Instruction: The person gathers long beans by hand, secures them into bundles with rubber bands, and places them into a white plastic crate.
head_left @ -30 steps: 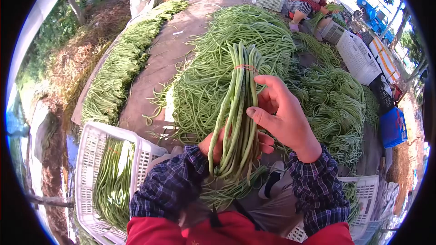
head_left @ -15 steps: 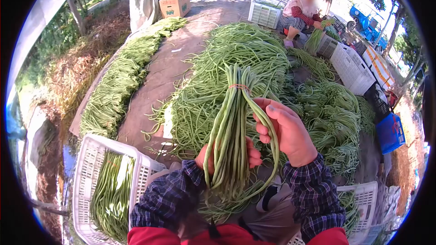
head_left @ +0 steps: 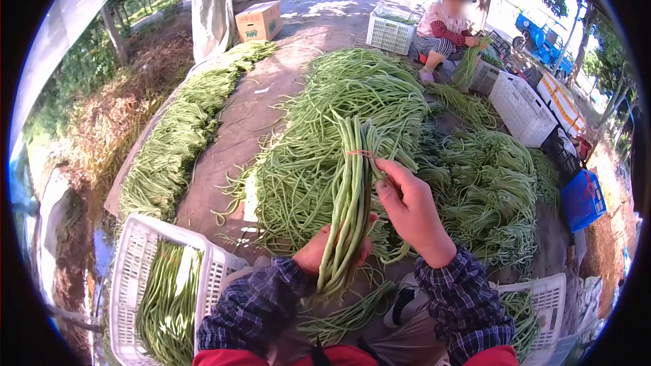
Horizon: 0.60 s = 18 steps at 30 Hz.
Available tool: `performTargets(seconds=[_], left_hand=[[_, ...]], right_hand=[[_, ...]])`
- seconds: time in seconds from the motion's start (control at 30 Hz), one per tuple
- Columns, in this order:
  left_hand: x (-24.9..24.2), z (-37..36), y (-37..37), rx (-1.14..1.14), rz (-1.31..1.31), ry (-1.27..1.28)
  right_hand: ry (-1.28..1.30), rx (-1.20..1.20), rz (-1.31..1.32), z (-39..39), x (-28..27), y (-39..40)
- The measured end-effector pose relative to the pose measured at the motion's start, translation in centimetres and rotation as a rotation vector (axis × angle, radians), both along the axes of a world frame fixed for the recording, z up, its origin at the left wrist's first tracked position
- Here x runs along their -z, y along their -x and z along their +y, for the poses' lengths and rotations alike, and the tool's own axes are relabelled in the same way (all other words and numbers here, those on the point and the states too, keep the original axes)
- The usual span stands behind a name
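An upright bundle of long green beans [head_left: 341,213] is in front of me, bound near its top by a thin reddish band [head_left: 360,154]. My left hand [head_left: 313,251] is wrapped round the lower part from behind, its fingers partly covered by the beans. Just below the band, at the bundle's right side, my right hand [head_left: 411,211] has thumb and forefinger pinched on a bean. Behind the bundle spreads a large heap of loose long beans [head_left: 369,85]. More beans [head_left: 352,315] lie on the ground by my feet.
A white crate [head_left: 203,285] of beans stands at my left, another crate [head_left: 553,298] at my right. A long row of beans [head_left: 169,129] runs along the left. At the back right a person [head_left: 444,27] sits holding beans near more crates [head_left: 521,108]. A carton [head_left: 259,22] stands behind.
The bundle has turned and become narrower, its lower end gathered. My right hand has moved from a bean hanging out at the side to a pinch just under the band.
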<state>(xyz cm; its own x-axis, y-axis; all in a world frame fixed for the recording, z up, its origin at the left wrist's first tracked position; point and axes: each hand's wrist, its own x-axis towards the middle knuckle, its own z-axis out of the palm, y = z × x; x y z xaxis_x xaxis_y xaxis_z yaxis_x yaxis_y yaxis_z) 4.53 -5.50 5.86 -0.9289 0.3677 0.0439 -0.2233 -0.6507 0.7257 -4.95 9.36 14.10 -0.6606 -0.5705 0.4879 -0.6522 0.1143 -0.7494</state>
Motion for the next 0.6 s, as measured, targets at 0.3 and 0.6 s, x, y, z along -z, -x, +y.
performTargets(seconds=[0.3, 0.6], left_hand=[[-0.1, 1.0, 0.6, -0.308, -0.247, -0.128], [-0.8, -2.0, 2.3, -0.401, -0.082, -0.418]], right_hand=[[-0.096, 0.034, 0.161, -1.4, 1.5, -2.2], [0.414, -0.126, -0.931, 4.3, 1.4, -0.8]])
